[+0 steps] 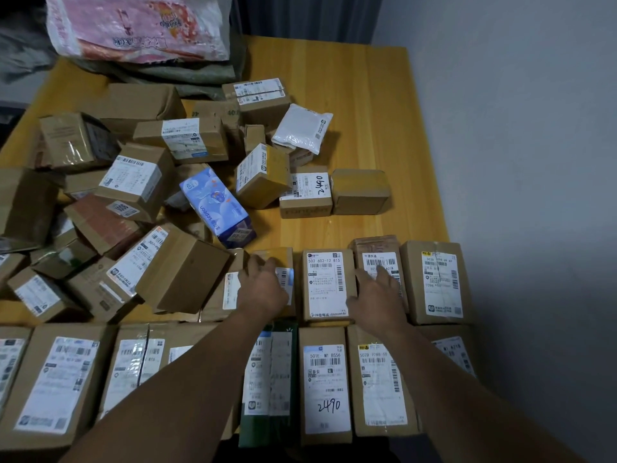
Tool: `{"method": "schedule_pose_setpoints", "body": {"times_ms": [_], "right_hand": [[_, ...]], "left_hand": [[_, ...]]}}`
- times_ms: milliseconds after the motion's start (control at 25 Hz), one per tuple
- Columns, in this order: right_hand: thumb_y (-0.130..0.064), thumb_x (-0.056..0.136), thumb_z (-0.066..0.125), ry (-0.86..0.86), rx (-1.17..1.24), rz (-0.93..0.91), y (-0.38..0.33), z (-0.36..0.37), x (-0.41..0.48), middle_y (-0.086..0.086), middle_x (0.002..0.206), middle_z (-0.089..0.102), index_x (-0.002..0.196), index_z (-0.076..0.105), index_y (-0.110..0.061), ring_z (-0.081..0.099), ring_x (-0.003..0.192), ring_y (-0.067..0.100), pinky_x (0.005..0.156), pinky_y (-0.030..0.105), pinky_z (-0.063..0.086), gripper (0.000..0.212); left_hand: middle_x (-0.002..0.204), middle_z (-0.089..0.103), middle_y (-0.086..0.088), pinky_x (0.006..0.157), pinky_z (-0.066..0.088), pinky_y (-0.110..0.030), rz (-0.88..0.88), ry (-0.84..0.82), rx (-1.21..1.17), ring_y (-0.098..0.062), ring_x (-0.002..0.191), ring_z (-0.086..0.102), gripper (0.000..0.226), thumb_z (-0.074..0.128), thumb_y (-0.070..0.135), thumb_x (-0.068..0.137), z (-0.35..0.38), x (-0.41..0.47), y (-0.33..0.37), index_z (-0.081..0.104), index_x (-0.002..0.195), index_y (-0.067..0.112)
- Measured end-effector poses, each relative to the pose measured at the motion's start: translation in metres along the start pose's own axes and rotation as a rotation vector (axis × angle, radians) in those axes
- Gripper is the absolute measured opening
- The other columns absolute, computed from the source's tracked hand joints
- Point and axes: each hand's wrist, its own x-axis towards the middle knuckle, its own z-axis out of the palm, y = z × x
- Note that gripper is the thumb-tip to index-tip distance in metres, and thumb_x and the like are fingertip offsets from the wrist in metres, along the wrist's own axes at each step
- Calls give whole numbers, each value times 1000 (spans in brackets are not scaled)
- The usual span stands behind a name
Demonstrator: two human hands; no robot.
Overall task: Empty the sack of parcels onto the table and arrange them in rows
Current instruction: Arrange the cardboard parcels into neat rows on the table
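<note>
Head view, looking down on a wooden table (360, 95) that fills the frame, a plain grey wall (517, 111) along its right side and a dark curtain (300, 15) behind the far edge. Parcels cover it: a near row of labelled boxes (325, 382) stands side by side along the front edge, a second row (434, 282) begins just behind it on the right, and a loose heap (140, 182) sprawls across the left and middle, with a blue printed pack (217, 205) and a white mailer bag (302, 128) among the brown cardboard. The pink-and-white sack (133, 25) lies at the far left corner, on folded grey-green sacks (187, 75). The left hand (262, 285) lies palm down on a box (260, 282) at the left end of the second row, fingers curled over its far edge. The right hand (379, 295) rests flat, fingers spread, between a white-labelled box (325, 282) and a smaller box (380, 259), touching both and gripping neither.
</note>
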Motion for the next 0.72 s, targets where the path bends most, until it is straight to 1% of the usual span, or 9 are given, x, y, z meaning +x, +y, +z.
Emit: {"method": "schedule_pose_setpoints", "body": {"times_ms": [80,160,280,360,440,480,560,640,720], "right_hand": [[-38,98,57,-124,-2,39,9,-1,0,15,167,2,158,25,-22,0,152,39,119,50,22,70],[-44,97,59,-173,-47,34,13,2,-1,14,168,0,159,21,-23,-1,152,40,120,51,19,75],[-40,97,59,-196,-55,49,13,5,0,14,168,-2,160,18,-23,0,152,40,120,51,17,77],[-31,99,56,-215,-12,62,13,4,1,13,168,0,161,17,-22,0,152,39,121,48,16,74],[-18,98,50,-208,58,71,13,0,1,14,167,11,160,22,-17,9,152,37,120,46,21,68],[-12,96,48,-161,99,72,14,-2,1,16,162,24,156,28,-13,22,148,37,116,45,29,63],[-4,93,47,51,152,86,19,-6,0,17,140,52,146,44,-7,51,126,36,98,43,49,53],[-2,88,51,224,100,79,29,-11,0,16,126,61,137,54,-5,58,113,36,89,45,53,49],[-6,87,56,172,24,27,38,-11,-1,19,130,59,137,56,-6,54,121,37,97,45,49,50]], "left_hand": [[159,15,-8,110,37,-48,16,-41,37,-40,140,23,78,76,18,80,6,-1,2,36,147,26],[160,12,-7,111,37,-47,33,-51,52,-40,141,23,82,76,17,80,8,-2,2,34,149,27],[162,11,-6,112,36,-49,32,-39,65,-39,142,21,81,75,13,81,8,-3,1,33,150,28],[163,10,-6,113,37,-51,28,-38,63,-39,143,20,80,72,12,83,9,-2,2,34,151,28],[162,11,-6,113,37,-52,45,-33,67,-39,144,21,79,72,10,83,9,-2,3,35,150,27],[162,12,-6,112,38,-52,54,-29,67,-39,143,23,78,72,9,82,9,-3,4,36,150,27],[160,17,-5,112,37,-49,57,-10,71,-38,141,24,75,71,9,82,8,-4,4,38,148,25],[159,21,-6,113,35,-48,52,18,92,-37,141,24,72,70,13,83,7,-7,8,39,147,23],[157,26,-8,115,32,-48,71,61,123,-36,140,26,69,70,20,83,8,-11,14,39,145,19]]}}
